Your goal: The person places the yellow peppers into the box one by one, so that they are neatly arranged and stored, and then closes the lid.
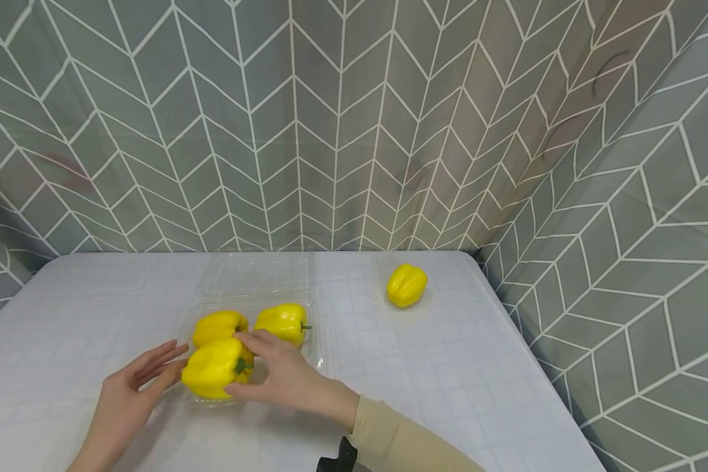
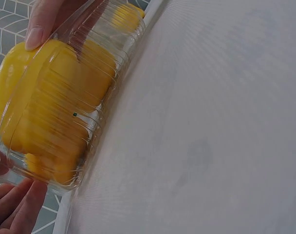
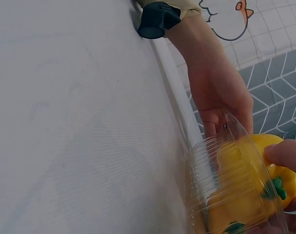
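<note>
Three yellow bell peppers sit in a clear plastic clamshell container on the table. My right hand grips the front bell pepper, fingers over its top and thumb low on its near side. That pepper's green stem points right. Behind it lie a second bell pepper and a third bell pepper, partly covered by my right hand. At the container's left side is my left hand, fingers extended, thumb by the front pepper. In the left wrist view, its fingertips are right at the container's edge.
Another yellow bell pepper lies by itself on the white-covered table, toward the far right. The container's clear lid is folded back behind it. A patterned grey curtain hangs behind the table and along its right side.
</note>
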A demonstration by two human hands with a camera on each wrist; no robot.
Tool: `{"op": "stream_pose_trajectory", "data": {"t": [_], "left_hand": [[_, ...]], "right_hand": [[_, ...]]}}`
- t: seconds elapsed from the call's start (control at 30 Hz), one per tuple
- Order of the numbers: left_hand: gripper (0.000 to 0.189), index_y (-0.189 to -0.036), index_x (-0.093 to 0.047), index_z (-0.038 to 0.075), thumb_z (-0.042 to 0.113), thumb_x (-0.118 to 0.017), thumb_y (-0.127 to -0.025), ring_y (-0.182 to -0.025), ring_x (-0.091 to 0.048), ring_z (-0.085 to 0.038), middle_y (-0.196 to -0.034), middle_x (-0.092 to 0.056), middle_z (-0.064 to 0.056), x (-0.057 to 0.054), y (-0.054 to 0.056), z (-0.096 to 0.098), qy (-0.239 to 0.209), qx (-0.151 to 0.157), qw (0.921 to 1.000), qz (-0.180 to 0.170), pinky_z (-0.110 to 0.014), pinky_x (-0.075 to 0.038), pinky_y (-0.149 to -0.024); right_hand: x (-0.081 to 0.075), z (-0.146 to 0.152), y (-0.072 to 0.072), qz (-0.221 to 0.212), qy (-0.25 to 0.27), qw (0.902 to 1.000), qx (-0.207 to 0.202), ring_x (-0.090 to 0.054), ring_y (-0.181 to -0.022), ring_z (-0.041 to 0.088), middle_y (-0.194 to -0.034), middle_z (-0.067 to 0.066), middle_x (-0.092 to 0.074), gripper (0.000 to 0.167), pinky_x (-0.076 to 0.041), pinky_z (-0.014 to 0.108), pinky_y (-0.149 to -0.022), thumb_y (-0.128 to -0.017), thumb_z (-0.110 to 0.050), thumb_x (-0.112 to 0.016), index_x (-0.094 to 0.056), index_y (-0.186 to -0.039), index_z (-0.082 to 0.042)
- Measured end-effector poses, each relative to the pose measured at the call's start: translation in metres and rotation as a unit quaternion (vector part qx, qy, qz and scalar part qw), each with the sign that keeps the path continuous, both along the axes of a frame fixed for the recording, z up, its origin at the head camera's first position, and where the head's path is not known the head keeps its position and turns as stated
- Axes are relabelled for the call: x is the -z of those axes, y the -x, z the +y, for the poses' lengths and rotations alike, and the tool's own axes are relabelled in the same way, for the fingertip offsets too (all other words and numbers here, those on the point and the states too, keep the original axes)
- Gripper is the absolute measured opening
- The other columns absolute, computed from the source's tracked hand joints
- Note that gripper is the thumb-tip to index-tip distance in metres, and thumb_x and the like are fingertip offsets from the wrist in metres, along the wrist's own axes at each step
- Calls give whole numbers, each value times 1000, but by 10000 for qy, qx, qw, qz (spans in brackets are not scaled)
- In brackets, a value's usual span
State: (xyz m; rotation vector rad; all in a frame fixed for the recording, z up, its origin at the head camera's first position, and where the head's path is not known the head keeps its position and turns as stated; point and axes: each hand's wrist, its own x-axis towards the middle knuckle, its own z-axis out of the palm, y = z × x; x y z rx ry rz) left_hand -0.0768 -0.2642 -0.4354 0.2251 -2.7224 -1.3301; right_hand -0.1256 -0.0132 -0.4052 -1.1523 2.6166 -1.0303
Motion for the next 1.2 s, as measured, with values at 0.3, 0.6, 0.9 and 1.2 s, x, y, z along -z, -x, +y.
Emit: {"op": "stream_pose_trajectory", "data": {"t": [0.3, 0.6, 0.9, 1.2], "left_hand": [[59, -149, -43, 2, 37, -56, -102, -86, -43, 30, -140, -57, -21, 0, -1, 0, -34, -52, 9999, -109, -7, -53, -70], [59, -148, -46, 4, 40, -57, -102, -88, -46, 28, -139, -59, -20, 2, 0, 2, -74, -110, 9999, -39, -10, -56, -71], [58, -148, -44, 2, 36, -56, -103, -87, -45, 28, -141, -57, -22, -3, -1, 2, -128, -68, 9998, -103, -11, -56, -71], [57, -148, -45, 3, 36, -57, -102, -89, -49, 26, -139, -58, -22, 0, 0, 1, -170, -1, 9998, 36, -13, -58, -73]], "right_hand": [[0, 0, -2, 121, -394, 9991, -34, -50, -132, 12, -152, 2, -46, 73, -46, 27, -107, -93, -48, -68, -40, -153, -17], [2, -2, 2, 199, -428, 9989, -52, -54, -124, 6, -143, 0, -54, 70, -45, 18, -104, -92, -44, -70, -45, -150, -16], [1, -2, -1, -17, -507, 9986, 175, -46, -139, 19, -153, 5, -45, 72, -46, 34, -110, -93, -53, -63, -41, -153, -20], [1, -2, 1, 119, -405, 9991, -23, -52, -121, 7, -138, -1, -50, 66, -46, 19, -102, -94, -48, -65, -46, -150, -19]]}}
